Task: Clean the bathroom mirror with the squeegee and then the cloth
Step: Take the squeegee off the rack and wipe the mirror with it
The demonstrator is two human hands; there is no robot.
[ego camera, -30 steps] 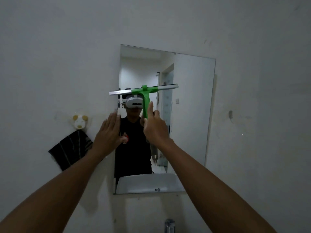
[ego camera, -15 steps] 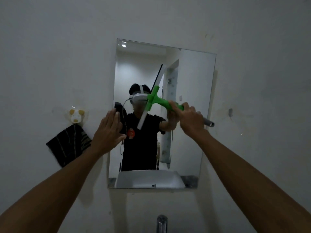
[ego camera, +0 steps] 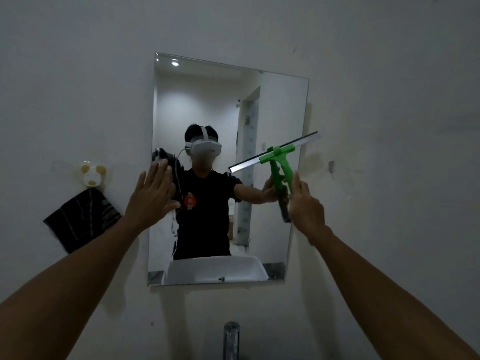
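Note:
A frameless rectangular mirror (ego camera: 280,105) hangs on the white wall. My right hand (ego camera: 306,206) grips the handle of a green squeegee (ego camera: 279,162), whose metal blade slants up to the right across the mirror's right edge. With fingers spread, my left hand (ego camera: 153,193) lies flat against the mirror's left edge at mid height. A dark striped cloth (ego camera: 80,220) hangs on the wall to the left of the mirror, apart from both hands.
A small animal-shaped hook (ego camera: 92,174) holds the cloth. A chrome tap (ego camera: 231,339) rises at the bottom centre, below the mirror. The mirror reflects a person and a white basin. Bare white wall lies to the right.
My right hand has carried the squeegee from the mirror's middle to its right edge, and the blade has turned from steep to nearly level. My left hand has stayed at the left edge.

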